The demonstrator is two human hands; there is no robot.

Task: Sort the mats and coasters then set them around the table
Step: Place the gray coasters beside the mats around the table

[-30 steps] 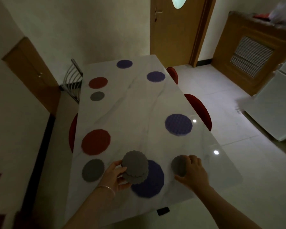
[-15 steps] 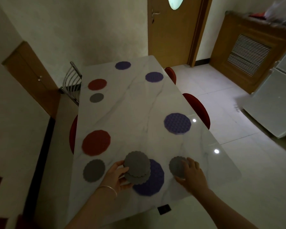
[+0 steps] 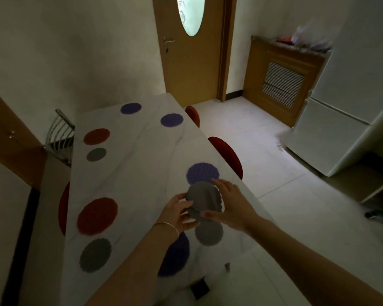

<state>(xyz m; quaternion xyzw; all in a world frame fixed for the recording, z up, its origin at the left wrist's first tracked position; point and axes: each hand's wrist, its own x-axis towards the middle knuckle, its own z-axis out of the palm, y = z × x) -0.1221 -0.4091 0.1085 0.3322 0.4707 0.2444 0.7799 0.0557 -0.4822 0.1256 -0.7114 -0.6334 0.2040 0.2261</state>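
A small stack of grey coasters (image 3: 202, 200) is held above the white marble table (image 3: 142, 173), gripped from the left by my left hand (image 3: 177, 212) and from the right by my right hand (image 3: 232, 206). Below it a single grey coaster (image 3: 209, 234) lies beside a purple mat (image 3: 175, 256) at the near end. Another purple mat (image 3: 202, 173) lies just beyond the stack on the right side. On the left side lie a red mat (image 3: 97, 216) with a grey coaster (image 3: 95, 255), and farther off a red mat (image 3: 96, 136) with a grey coaster (image 3: 96, 154). Two purple mats (image 3: 171, 119) (image 3: 130, 108) lie at the far end.
Red chairs (image 3: 227, 155) are tucked along the table's right edge, and a metal-backed chair (image 3: 59, 135) stands at its left. A wooden door (image 3: 190, 47), a wooden cabinet (image 3: 283, 82) and a white fridge (image 3: 341, 120) stand beyond, across a tiled floor.
My right hand let go of the grey coaster on the table and rose to the stack. Both hands and the stack moved forward and right; the view tilted up.
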